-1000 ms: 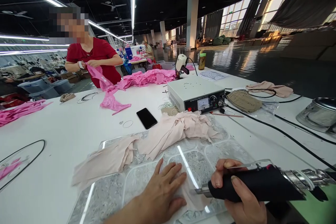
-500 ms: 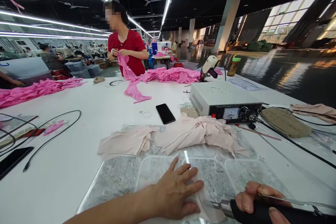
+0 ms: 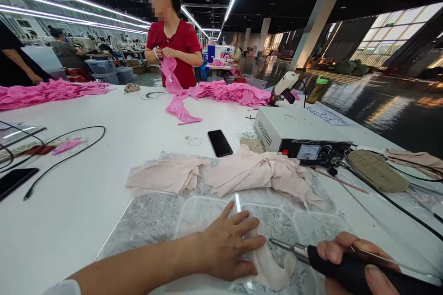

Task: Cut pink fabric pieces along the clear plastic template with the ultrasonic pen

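My left hand (image 3: 233, 246) lies flat with spread fingers on a thin pale pink fabric piece (image 3: 272, 268), pressing it against the grey marbled mat (image 3: 147, 219). The free end of the fabric curls to the right of my thumb. In my right hand (image 3: 360, 256) is a black-handled cutter (image 3: 325, 262), gripped by fingers and thumb. Its slim metal tip points left, close to my left fingertips and just above the fabric's edge. Further up the mat, piles of pale pink fabric pieces (image 3: 256, 173) lie across it.
A control box (image 3: 304, 129) with a dial stands behind the mat, a black cable running from its front. A phone (image 3: 220, 143) lies beside it. Across the white table (image 3: 138, 122), a person in red (image 3: 173, 50) handles pink fabric. More cables and another phone (image 3: 17, 182) are at left.
The cutter's tip has moved up and slightly left, off the lower fabric to beside my left fingers. The fabric's end now curls separately. My left hand stays pressed down; the view has shifted slightly.
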The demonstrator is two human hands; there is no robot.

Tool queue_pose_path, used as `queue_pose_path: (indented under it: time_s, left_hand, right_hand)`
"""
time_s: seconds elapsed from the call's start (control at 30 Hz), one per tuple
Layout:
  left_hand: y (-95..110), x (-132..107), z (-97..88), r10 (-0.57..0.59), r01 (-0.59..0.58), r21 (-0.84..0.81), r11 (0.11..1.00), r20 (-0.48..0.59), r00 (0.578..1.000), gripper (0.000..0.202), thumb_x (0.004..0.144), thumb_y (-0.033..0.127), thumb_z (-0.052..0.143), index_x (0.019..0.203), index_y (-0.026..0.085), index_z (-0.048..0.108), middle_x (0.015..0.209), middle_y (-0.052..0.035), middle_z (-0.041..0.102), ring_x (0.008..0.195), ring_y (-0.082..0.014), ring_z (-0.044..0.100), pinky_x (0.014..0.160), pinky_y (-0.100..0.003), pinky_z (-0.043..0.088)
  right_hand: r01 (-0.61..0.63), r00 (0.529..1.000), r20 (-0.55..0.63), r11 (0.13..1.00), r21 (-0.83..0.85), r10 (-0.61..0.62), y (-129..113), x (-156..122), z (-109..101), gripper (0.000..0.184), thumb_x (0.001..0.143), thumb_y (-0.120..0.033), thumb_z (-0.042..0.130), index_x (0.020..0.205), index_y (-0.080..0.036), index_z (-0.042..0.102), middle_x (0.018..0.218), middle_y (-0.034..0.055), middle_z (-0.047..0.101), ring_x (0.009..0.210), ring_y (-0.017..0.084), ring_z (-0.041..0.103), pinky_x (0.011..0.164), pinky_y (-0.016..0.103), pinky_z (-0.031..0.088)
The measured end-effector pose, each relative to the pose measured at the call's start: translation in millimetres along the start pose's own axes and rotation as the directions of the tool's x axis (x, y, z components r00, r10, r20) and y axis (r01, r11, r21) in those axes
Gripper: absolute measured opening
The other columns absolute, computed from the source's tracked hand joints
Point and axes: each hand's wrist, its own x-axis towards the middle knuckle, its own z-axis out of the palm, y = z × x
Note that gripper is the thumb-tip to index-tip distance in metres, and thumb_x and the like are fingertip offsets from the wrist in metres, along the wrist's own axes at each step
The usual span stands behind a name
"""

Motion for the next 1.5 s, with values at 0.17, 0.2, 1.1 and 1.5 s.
queue_pose_path:
  time_s: [0.17, 0.2, 1.1, 1.5]
  left_hand:
    - [0.9, 0.3, -4.0, -0.002, 0.002, -0.003, 1.000, 0.025, 1.000, 0.052, 0.091, 0.052, 0.055, 0.135, 0.025, 0.049, 0.145, -0.0111, 0.044, 0.131, -0.0356, 0.041, 0.109, -0.065, 0.020]
    - [1.1, 0.3, -5.0, -0.003, 0.003, -0.001, 1.000, 0.032, 0.999, 0.052, 0.091, 0.052, 0.055, 0.136, 0.025, 0.048, 0.146, -0.0113, 0.043, 0.132, -0.0362, 0.040, 0.109, -0.065, 0.020]
    - [-3.5, 4.1, -16.0, 0.068, -0.072, 0.021, 0.997, 0.128, 0.989, 0.058, 0.087, 0.029, 0.063, 0.141, 0.021, 0.043, 0.148, -0.0114, 0.041, 0.137, -0.0345, 0.036, 0.113, -0.065, 0.013]
    - [-2.7, 6.0, -15.7, 0.152, -0.163, 0.063, 0.985, 0.150, 0.977, 0.054, 0.089, 0.026, 0.059, 0.140, 0.015, 0.044, 0.144, -0.0137, 0.046, 0.138, -0.0325, 0.035, 0.115, -0.061, 0.017]
  right_hand:
    - [0.060, 0.998, -0.009, 0.998, 0.006, -0.060, 2.9, 8.9, 22.7, 0.010, 0.069, -0.024, 0.064, 0.078, -0.023, 0.060, 0.082, 0.0006, 0.054, 0.057, 0.013, 0.051, 0.054, 0.034, 0.049]
    - [0.063, 0.998, -0.012, 0.998, 0.013, -0.063, 5.0, 10.1, 25.9, 0.010, 0.068, -0.024, 0.064, 0.078, -0.023, 0.061, 0.081, 0.0004, 0.054, 0.057, 0.013, 0.052, 0.054, 0.034, 0.049]
    - [0.220, 0.967, 0.123, 0.975, 0.035, -0.222, 25.7, 20.0, 36.5, 0.008, 0.083, -0.028, 0.060, 0.089, -0.023, 0.060, 0.083, 0.0000, 0.058, 0.056, 0.013, 0.057, 0.058, 0.032, 0.049]
    - [0.214, 0.970, 0.116, 0.977, 0.011, -0.214, 24.0, 19.6, 38.0, 0.009, 0.083, -0.029, 0.060, 0.088, -0.022, 0.058, 0.078, -0.0005, 0.058, 0.056, 0.014, 0.057, 0.058, 0.032, 0.048]
